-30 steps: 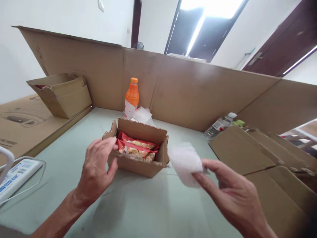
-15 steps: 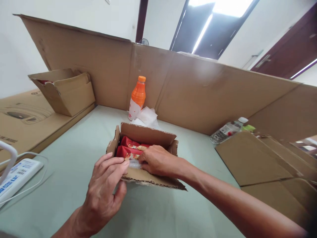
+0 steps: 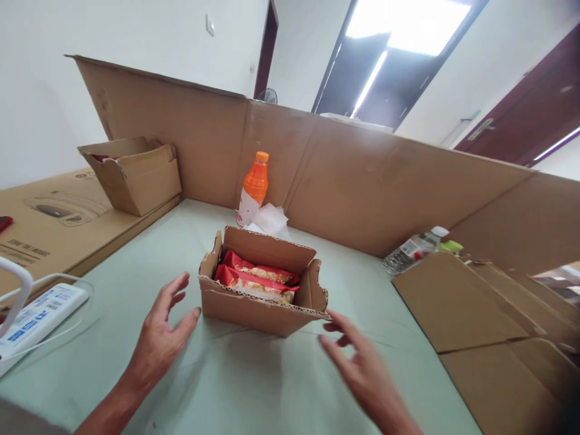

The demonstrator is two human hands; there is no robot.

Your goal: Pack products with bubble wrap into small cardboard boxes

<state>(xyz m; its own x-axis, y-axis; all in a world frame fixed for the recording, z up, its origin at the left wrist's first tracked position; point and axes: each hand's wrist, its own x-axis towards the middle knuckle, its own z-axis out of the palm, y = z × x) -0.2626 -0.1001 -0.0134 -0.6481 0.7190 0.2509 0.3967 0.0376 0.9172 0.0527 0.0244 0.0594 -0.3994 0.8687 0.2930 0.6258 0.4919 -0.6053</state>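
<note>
In the middle of the table stands an open cardboard box with rough-cut edges. Two red snack packets lie side by side in it, their lower parts hidden by the front wall. Just left of the box, my left hand is held with thumb and fingers apart and nothing in it. My right hand is at the box's right front corner, fingers spread and slightly blurred; whether a fingertip touches the cardboard I cannot tell.
Behind the box are an orange drink bottle and crumpled white tissue. A second cardboard box sits at left on a large flat carton. A white power strip lies at left. Clear bottle and cardboard pieces are at right.
My right hand has come out of the box and moved to its right side. My left hand has left the front edge and moved left. The box's front wall now stands more upright.
</note>
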